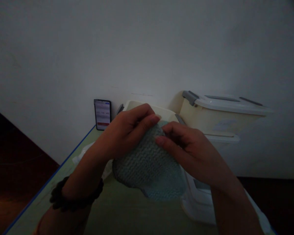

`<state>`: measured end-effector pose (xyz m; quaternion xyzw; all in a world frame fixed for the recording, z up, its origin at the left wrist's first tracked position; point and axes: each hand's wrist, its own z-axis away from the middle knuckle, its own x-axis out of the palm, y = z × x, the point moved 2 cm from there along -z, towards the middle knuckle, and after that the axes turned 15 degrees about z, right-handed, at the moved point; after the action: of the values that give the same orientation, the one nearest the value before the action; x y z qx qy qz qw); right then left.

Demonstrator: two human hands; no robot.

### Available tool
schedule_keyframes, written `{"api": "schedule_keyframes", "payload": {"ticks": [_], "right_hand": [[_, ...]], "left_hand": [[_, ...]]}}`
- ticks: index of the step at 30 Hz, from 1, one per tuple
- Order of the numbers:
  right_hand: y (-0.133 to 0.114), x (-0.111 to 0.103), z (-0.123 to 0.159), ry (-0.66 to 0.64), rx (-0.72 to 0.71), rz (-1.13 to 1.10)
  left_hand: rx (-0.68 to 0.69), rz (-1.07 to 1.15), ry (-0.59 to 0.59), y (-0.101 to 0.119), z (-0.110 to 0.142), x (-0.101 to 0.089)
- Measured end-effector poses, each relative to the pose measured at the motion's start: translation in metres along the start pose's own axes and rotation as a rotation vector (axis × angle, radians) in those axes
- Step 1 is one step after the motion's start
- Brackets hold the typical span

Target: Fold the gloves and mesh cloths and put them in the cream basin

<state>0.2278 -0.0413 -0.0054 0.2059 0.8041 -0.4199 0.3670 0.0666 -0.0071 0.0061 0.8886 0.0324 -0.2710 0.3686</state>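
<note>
A grey-green knitted cloth (147,163), paler toward its lower right, hangs in the air between my hands. My left hand (134,129) pinches its upper edge between thumb and fingers. Close beside it, my right hand (186,147) grips the same edge, thumb on the near side. The cloth's lower part droops loose, with a darker border along its lower left. Directly behind it stands an open cream bin (165,112), mostly covered by my hands and the cloth.
A phone (103,115) leans upright against the wall at the table's back left. Lidded cream bins (201,117) are stacked at the right. A white lid (198,207) lies on the green table (127,212). White plastic (82,154) shows behind my left forearm.
</note>
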Motion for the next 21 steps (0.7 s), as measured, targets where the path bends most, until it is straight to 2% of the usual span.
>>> {"api": "schedule_keyframes", "payload": {"ticks": [4,10,16,21], "right_hand": [[0.003,0.000,-0.001,-0.057,-0.007,0.054],[0.007,-0.003,0.004,-0.338,-0.021,0.130],[0.008,-0.007,0.006,-0.317,-0.086,0.219],[0.009,-0.006,0.006,-0.375,-0.062,0.235]], "left_hand": [[0.016,-0.079,0.106,-0.004,-0.001,-0.002],[0.094,-0.123,0.374,-0.012,-0.002,-0.010],[0.108,-0.111,0.490,-0.017,0.000,-0.022],[0.077,-0.112,0.579,-0.020,0.003,-0.031]]}}
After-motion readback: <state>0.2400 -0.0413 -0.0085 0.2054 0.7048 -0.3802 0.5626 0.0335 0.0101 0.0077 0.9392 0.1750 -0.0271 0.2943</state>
